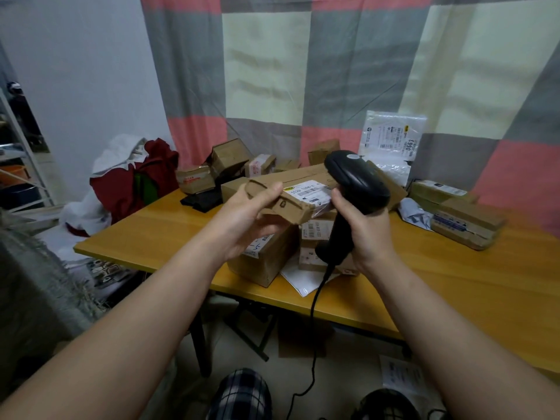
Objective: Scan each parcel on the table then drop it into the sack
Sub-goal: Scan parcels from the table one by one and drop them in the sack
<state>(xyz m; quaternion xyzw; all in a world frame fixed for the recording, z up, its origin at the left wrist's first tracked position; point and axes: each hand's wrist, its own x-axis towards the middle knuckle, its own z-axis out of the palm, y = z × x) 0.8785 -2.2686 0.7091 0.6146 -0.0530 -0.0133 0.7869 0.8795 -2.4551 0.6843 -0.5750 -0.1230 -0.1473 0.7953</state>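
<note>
My left hand [247, 219] grips a small crumpled cardboard parcel [292, 203] with a white barcode label facing up, held above the table. My right hand [360, 228] grips the handle of a black corded barcode scanner [354, 180], whose head sits just right of the label and points down at it. Several more cardboard parcels [263, 262] lie on the orange wooden table [454, 283]. A red and white sack [121, 177] sits on the floor past the table's left end.
Brown boxes [230, 157] pile up at the table's back; more boxes [463, 225] and a plastic mailer [391, 137] lie at the right. A checked curtain hangs behind. The scanner cable [315, 322] drops to the floor near my knees.
</note>
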